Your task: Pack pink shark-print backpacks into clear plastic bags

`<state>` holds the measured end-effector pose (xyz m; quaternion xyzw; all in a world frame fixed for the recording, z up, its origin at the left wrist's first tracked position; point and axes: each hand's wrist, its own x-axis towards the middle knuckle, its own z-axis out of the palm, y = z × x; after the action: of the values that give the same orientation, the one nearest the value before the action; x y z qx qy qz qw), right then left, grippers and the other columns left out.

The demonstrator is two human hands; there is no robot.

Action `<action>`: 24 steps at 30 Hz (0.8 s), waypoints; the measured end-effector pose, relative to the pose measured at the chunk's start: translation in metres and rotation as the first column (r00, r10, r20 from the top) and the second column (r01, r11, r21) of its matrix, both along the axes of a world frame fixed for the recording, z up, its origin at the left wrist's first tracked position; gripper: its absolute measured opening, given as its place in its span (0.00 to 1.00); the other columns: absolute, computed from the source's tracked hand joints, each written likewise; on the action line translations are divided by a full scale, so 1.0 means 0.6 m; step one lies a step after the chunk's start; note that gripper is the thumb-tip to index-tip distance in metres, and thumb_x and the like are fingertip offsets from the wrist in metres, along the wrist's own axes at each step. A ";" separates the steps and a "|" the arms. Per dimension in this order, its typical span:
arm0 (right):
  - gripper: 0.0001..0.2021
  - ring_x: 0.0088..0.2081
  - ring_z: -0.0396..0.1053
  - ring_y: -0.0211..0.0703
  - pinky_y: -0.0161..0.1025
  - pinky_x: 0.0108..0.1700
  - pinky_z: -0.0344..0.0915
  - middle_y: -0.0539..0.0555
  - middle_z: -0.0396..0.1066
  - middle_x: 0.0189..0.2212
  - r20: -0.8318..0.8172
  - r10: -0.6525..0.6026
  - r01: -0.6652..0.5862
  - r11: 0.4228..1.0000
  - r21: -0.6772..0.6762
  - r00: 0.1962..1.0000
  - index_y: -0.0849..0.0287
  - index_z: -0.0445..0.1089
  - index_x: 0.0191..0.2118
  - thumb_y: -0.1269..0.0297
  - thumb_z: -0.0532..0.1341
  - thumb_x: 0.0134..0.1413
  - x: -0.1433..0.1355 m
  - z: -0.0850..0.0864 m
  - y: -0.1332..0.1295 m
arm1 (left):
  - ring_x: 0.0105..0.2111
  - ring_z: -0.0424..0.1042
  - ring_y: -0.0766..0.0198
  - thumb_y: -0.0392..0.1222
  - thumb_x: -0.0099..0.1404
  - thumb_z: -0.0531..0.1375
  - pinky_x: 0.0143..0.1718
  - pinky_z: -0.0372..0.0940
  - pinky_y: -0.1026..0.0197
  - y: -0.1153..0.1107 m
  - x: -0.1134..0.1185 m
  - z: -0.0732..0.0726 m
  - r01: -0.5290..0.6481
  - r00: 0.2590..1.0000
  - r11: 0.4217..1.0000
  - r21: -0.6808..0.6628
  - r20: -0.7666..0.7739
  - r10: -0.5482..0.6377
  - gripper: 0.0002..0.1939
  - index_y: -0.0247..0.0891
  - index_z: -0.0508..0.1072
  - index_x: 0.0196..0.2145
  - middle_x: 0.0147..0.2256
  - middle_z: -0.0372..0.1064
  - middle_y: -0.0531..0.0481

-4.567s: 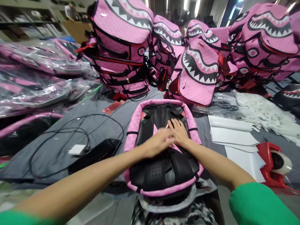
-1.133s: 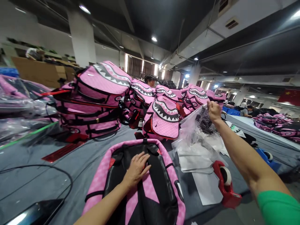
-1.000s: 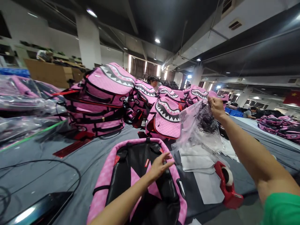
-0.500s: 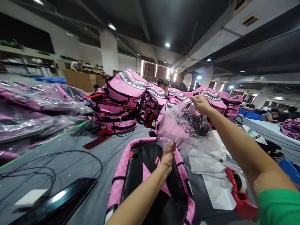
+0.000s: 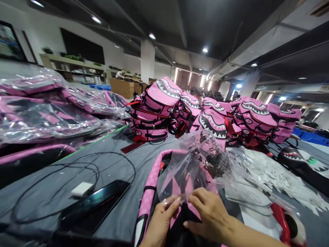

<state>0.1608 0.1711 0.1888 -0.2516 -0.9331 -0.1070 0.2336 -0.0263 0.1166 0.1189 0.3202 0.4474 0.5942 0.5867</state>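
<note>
A clear plastic bag point(image 5: 177, 168) with dark printing is spread over a pink and black backpack point(image 5: 149, 204) lying in front of me. My left hand point(image 5: 162, 219) is closed in a pinch on the bag's near edge. Close beside it, my right hand point(image 5: 212, 214) grips the same edge, with bent fingers on the film and its thumb lower down. The backpack's pink star shape shows through the film. My forearm and hands hide much of its lower half.
Pink backpacks with shark-mouth prints point(image 5: 156, 109) stand in piles behind. Bagged backpacks point(image 5: 51, 116) are heaped at left. A dark phone-like device point(image 5: 95, 206), a white charger point(image 5: 82, 189) and a looped cable lie on the grey cloth. At right are a red tape dispenser point(image 5: 281, 219) and white tags point(image 5: 277, 171).
My right hand has come down from holding the plastic bag up at the right, and both hands now meet at its near edge over the backpack. The view has turned left.
</note>
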 end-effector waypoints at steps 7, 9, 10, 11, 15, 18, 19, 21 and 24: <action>0.10 0.41 0.74 0.54 0.51 0.43 0.71 0.60 0.77 0.39 -0.203 -0.196 0.204 0.979 0.020 0.959 0.55 0.74 0.43 0.59 0.62 0.59 0.088 0.022 0.046 | 0.20 0.49 0.74 0.60 0.40 0.75 0.22 0.52 0.69 -0.058 -0.022 0.033 -0.264 0.944 0.956 -0.131 0.168 0.284 0.27 0.34 0.81 0.29 0.17 0.53 0.60; 0.10 0.39 0.74 0.47 0.43 0.41 0.71 0.57 0.76 0.39 -0.220 0.076 -0.084 0.996 -0.025 0.973 0.53 0.72 0.48 0.61 0.61 0.61 0.058 0.045 0.004 | 0.18 0.45 0.75 0.61 0.43 0.74 0.20 0.51 0.69 -0.071 -0.003 0.051 -0.211 0.942 0.968 -0.136 0.238 0.238 0.25 0.34 0.80 0.26 0.16 0.48 0.62; 0.14 0.39 0.74 0.46 0.41 0.40 0.71 0.57 0.75 0.40 -0.223 0.183 -0.201 0.978 -0.063 0.958 0.53 0.70 0.51 0.57 0.62 0.62 0.036 0.048 -0.023 | 0.18 0.46 0.75 0.61 0.44 0.73 0.20 0.52 0.69 -0.079 0.007 0.060 -0.185 0.943 0.975 -0.123 0.257 0.212 0.25 0.34 0.80 0.26 0.16 0.49 0.61; 0.18 0.39 0.73 0.46 0.41 0.39 0.72 0.58 0.75 0.41 -0.249 0.222 -0.247 0.966 -0.073 0.943 0.54 0.68 0.54 0.53 0.62 0.61 0.013 0.046 -0.048 | 0.19 0.50 0.74 0.61 0.44 0.73 0.22 0.55 0.68 -0.088 0.016 0.069 -0.179 0.945 0.979 -0.100 0.259 0.199 0.25 0.35 0.80 0.26 0.17 0.55 0.59; 0.17 0.39 0.72 0.47 0.42 0.40 0.72 0.57 0.72 0.38 -0.456 0.119 -0.187 0.977 -0.107 0.882 0.56 0.67 0.49 0.56 0.66 0.58 -0.058 0.013 -0.089 | 0.30 0.69 0.61 0.58 0.48 0.72 0.36 0.66 0.62 -0.120 0.027 0.092 -0.213 0.976 0.976 0.046 0.056 0.210 0.20 0.37 0.81 0.28 0.27 0.73 0.49; 0.06 0.38 0.73 0.44 0.39 0.40 0.72 0.55 0.73 0.37 -0.521 0.156 -0.339 0.899 -0.277 0.839 0.55 0.71 0.43 0.61 0.62 0.62 -0.077 -0.006 -0.075 | 0.30 0.69 0.59 0.58 0.50 0.71 0.36 0.66 0.61 -0.131 0.017 0.087 -0.262 0.957 0.960 0.100 -0.104 0.272 0.19 0.38 0.80 0.25 0.26 0.72 0.49; 0.05 0.37 0.73 0.43 0.38 0.39 0.72 0.55 0.74 0.36 -0.545 0.161 -0.401 0.844 -0.356 0.823 0.55 0.72 0.41 0.62 0.61 0.63 -0.080 -0.010 -0.070 | 0.30 0.69 0.60 0.59 0.50 0.71 0.34 0.65 0.61 -0.131 0.012 0.080 -0.302 0.944 0.948 0.104 -0.108 0.312 0.20 0.38 0.79 0.25 0.26 0.72 0.50; 0.06 0.35 0.74 0.41 0.37 0.39 0.71 0.53 0.76 0.34 -0.592 0.110 -0.483 0.704 -0.520 0.798 0.56 0.74 0.38 0.61 0.61 0.63 -0.086 -0.015 -0.062 | 0.29 0.67 0.62 0.61 0.50 0.71 0.32 0.64 0.63 -0.126 0.002 0.061 -0.400 0.909 0.910 0.105 -0.083 0.409 0.22 0.38 0.78 0.24 0.25 0.70 0.51; 0.08 0.34 0.74 0.42 0.38 0.39 0.70 0.52 0.77 0.32 -0.606 -0.059 -0.487 0.534 -0.691 0.794 0.57 0.76 0.37 0.59 0.63 0.60 -0.103 -0.022 -0.049 | 0.26 0.64 0.64 0.65 0.51 0.69 0.30 0.60 0.63 -0.118 -0.018 0.025 -0.534 0.836 0.841 0.090 -0.092 0.541 0.26 0.37 0.75 0.20 0.22 0.66 0.52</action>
<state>0.0987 0.1419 0.1755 -0.2265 -0.7837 0.4496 0.3639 -0.0368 0.0457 0.1336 0.2327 0.5339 0.7288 0.3600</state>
